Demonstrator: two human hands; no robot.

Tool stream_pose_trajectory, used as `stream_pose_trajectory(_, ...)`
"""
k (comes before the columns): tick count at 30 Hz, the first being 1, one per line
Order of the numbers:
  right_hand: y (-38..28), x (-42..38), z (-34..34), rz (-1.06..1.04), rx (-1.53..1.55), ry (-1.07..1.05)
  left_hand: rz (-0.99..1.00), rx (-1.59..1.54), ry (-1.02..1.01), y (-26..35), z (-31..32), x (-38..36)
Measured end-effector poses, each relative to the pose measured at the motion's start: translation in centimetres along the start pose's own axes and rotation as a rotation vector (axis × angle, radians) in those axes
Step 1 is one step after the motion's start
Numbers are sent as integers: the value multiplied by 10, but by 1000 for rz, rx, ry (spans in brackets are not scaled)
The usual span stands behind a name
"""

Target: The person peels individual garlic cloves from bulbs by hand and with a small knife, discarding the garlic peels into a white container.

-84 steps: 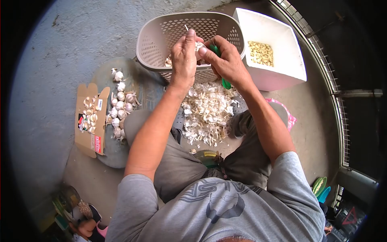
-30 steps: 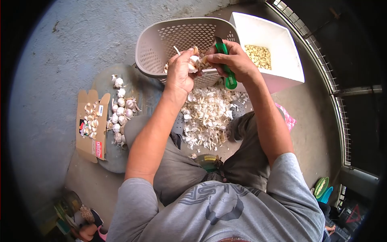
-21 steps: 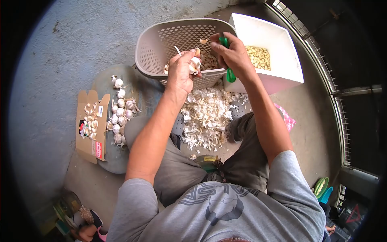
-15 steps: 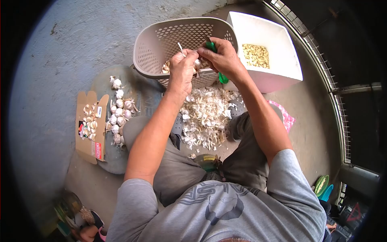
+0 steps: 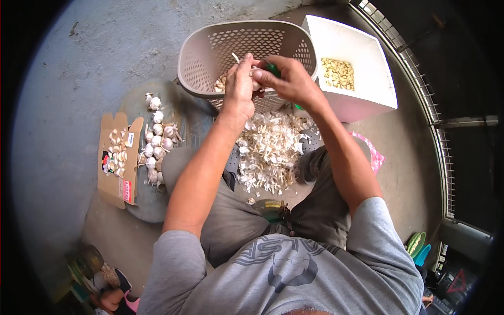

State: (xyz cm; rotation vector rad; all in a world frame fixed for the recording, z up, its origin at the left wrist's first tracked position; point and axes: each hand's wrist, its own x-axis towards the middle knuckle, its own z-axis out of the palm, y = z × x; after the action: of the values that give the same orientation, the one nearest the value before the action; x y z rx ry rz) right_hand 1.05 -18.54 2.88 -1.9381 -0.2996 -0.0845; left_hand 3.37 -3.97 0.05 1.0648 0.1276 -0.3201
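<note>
Over the grey-brown slotted basket (image 5: 191,65), my left hand (image 5: 240,89) is closed around a garlic bulb (image 5: 256,84), whose pale stem pokes up past the fingers. My right hand (image 5: 292,80) grips a knife with a green handle (image 5: 272,69); its fingers meet the bulb, and the blade is mostly hidden. Garlic cloves (image 5: 220,83) lie inside the basket below my hands. Right of it, peeled cloves (image 5: 338,74) fill part of the bottom of a white foam box (image 5: 344,42).
Between my legs lies a heap of garlic skins (image 5: 269,152). To the left, whole garlic bulbs (image 5: 155,140) rest on a round surface beside a cardboard piece (image 5: 111,195) bearing loose cloves (image 5: 118,152). A pink bag (image 5: 376,157) sits by my right knee. Part of another person (image 5: 111,300) shows at lower left.
My hands have come closer together around the bulb. My left hand has turned, and the right has lowered slightly, with the knife now more covered. The whole view has shifted a little.
</note>
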Motion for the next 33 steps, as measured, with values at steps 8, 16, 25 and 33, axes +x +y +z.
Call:
stream_pose_trajectory(8, 11, 3, 14, 34, 150, 105, 203, 87, -3, -9, 3, 1)
stream_pose_trajectory(16, 0, -3, 31, -64, 45, 165, 32, -136, 47, 4, -3, -6)
stream_pose_trajectory(25, 4, -11, 35, -47, -22, 146, -257, -449, -132, -2, -24, 6)
stream_pose_trajectory(33, 7, -10, 40, -149, 225, 169, -312, -469, -288, 8, -44, 24)
